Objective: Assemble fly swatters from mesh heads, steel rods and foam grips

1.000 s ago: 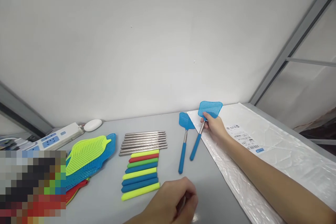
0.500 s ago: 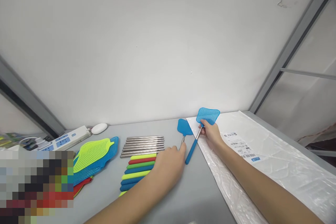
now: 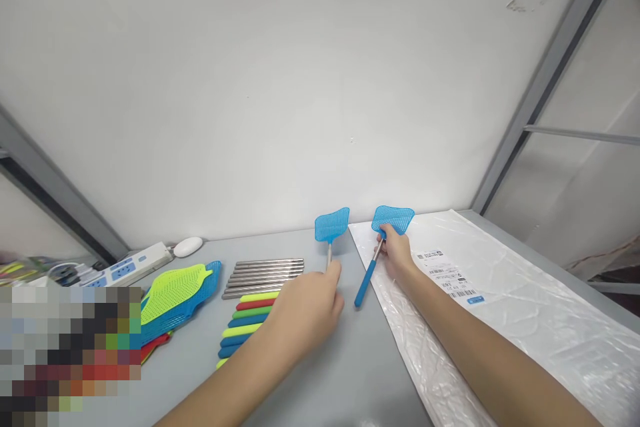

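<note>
Clock read from mid-view. We have a plain grey table [image 3: 360, 373] across the lower half, its back edge against a pale wall [image 3: 300, 80] at 12. We note a scuff [image 3: 517, 5] on the wall between 1 and 2. A metal post [image 3: 545, 83] slants at 2, another [image 3: 55, 190] at 9; behind the right one we see whitish sheeting [image 3: 590, 193].

Just below centre, toward 6, our left hand [image 3: 313, 300] is curled closed on the left swatter [image 3: 333, 223], blue, mesh up; its handle is hidden from us. Toward 4, our right hand [image 3: 397, 247] pinches the right swatter [image 3: 393, 217], also blue, at the neck, thumb at the base of the mesh, handle slanting down to 7. Whether that handle touches the table we cannot tell.

At 4 we have a glossy white package [image 3: 530, 300] with a printed label [image 3: 453, 277], under our right forearm. Off our left hand: steel rods [image 3: 265, 277] at 10, coloured grips [image 3: 245, 323] toward 8, partly covered by our forearm. Farther out at 8: stacked mesh heads [image 3: 175, 287], a power strip [image 3: 150, 255] and a white oval object [image 3: 188, 247].
</note>
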`<action>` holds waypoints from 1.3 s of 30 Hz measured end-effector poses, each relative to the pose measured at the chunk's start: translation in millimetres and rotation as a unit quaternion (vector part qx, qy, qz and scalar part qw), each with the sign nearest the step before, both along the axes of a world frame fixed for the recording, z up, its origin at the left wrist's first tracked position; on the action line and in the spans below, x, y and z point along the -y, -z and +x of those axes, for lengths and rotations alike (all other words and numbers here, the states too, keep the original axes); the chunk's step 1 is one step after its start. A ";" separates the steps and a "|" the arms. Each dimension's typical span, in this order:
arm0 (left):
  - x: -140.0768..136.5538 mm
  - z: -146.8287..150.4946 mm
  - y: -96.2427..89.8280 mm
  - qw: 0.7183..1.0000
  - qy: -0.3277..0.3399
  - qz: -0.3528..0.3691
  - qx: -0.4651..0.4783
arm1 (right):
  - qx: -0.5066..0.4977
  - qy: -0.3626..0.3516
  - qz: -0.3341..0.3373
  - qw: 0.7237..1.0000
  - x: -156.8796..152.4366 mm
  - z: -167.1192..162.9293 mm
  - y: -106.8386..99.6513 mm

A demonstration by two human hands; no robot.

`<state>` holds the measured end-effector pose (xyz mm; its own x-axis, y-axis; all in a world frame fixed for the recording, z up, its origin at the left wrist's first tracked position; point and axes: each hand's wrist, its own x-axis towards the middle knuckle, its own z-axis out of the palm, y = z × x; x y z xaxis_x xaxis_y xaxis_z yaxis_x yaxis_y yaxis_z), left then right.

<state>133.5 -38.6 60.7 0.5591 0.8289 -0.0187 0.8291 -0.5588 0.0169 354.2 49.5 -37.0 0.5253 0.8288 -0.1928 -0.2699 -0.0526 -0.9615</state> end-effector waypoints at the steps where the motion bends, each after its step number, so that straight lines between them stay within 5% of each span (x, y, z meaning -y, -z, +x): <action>1: -2.8 4.0 1.7 1.000 -0.001 0.007 0.001 | 0.005 -0.014 -0.003 1.000 0.9 -1.4 -0.6; 6: -14.8 25.2 27.6 1.000 0.007 0.007 -0.007 | 0.066 -0.070 -0.021 0.995 5.2 -8.8 -2.9; 14: -20.1 27.9 53.2 1.000 0.016 -0.012 0.011 | 0.288 -0.031 -0.019 0.957 4.4 5.4 -4.0; 18: -15.7 24.0 54.9 0.999 0.016 -0.017 0.027 | 0.400 -0.015 -0.035 0.916 6.9 7.6 -6.1; 23: -2.2 12.3 53.3 0.997 0.028 -0.031 0.065 | 0.551 -0.006 -0.068 0.831 12.7 -1.4 -9.3; 29: 12.8 -7.9 51.8 0.988 0.074 -0.077 0.113 | 0.646 -0.118 -0.117 0.745 15.4 -8.3 3.3; 39: 9.6 -9.9 59.7 0.989 0.089 -0.099 0.061 | 0.680 -0.162 -0.142 0.701 20.1 -9.2 9.8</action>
<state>123.6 -48.2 1.0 0.7038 0.7041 -0.0942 0.7031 -0.6714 0.2343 345.0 29.4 -46.8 0.1766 0.9767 0.1221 0.9560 -0.1407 -0.2576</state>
